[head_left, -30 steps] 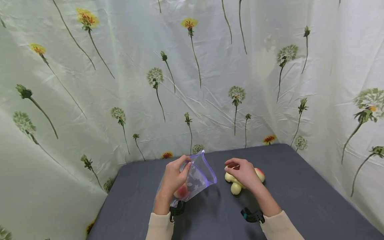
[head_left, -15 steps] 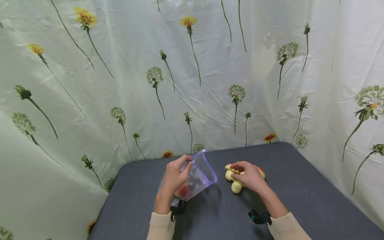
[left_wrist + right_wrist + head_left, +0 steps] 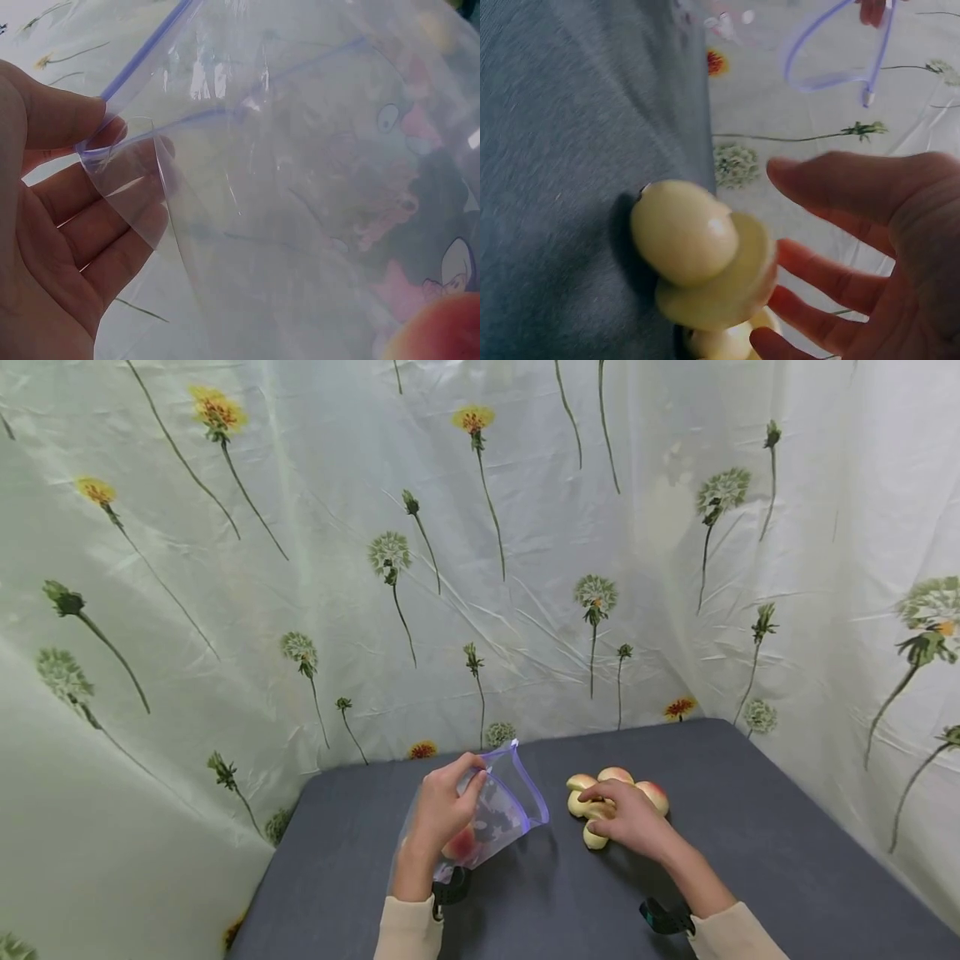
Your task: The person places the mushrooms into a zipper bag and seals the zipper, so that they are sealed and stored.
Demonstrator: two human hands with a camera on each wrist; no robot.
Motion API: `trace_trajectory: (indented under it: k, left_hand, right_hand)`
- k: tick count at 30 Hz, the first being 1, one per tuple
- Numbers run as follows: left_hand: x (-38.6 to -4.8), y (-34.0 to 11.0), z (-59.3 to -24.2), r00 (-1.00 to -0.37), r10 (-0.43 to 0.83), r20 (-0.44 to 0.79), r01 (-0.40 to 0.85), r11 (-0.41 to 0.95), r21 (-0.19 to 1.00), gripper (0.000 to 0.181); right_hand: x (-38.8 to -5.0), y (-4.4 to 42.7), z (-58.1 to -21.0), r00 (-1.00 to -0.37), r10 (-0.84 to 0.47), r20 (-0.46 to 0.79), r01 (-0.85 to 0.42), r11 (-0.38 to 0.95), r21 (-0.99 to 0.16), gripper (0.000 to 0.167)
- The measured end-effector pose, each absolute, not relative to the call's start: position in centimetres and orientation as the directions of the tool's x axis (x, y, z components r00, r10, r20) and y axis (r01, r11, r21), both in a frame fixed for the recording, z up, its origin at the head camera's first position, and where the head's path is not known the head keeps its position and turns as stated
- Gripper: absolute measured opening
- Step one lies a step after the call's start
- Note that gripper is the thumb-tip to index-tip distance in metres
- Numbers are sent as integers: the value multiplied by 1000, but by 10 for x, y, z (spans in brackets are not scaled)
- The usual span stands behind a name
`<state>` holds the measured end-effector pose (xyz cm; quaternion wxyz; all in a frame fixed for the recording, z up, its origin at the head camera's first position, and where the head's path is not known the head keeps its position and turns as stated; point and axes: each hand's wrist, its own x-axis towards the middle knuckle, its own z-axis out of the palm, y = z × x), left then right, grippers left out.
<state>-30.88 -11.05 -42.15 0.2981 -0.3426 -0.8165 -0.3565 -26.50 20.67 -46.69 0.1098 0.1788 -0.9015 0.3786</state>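
My left hand [image 3: 442, 810] pinches the purple-edged rim of a clear zip bag [image 3: 501, 814] between thumb and index finger; the bag's mouth gapes to the right. Through the plastic shows a red, peach-like fruit [image 3: 459, 843], whose top also enters the left wrist view's corner. Pale yellow, red-blushed fruits [image 3: 615, 774] lie clustered on the table at the right. Over their near side is my right hand [image 3: 633, 820], thumb and fingers spread. In the right wrist view its fingertips [image 3: 784, 255] reach the edge of a yellow fruit [image 3: 727, 289], while the thumb stands apart from it.
A dark grey cloth covers the table [image 3: 352, 827]. Behind and at both sides hangs a pale curtain [image 3: 345, 485] with printed dandelions. Each wrist wears a black band, such as the right one [image 3: 663, 917].
My right hand has moved to the right and down toward the fruits, its fingers spreading wider, so more of the cluster shows. The left hand keeps its pinch on the bag.
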Motion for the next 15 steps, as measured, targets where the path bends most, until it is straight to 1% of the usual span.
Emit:
trace_trajectory:
  k: [4,6,10,15]
  left_hand:
    - [-309,-108,-422,-575,350,740,780,508,366,5]
    - [-309,-107,-421,-578,349,737,777,513,366,5]
    - [-307,-107,-419,-594,349,725,767,520,377,6]
    - [-305,-107,-421,-613,352,707,758,515,401,7]
  right_hand:
    - [-263,209,-471,-915,-266,302,-402,663,-632,39]
    - [-263,209,-473,-919,-274,284,-394,683,-615,39]
    - [-263,209,-478,-916,-296,272,-401,713,-576,41]
    - [-262,209,-484,-901,-321,292,-431,741,-514,43]
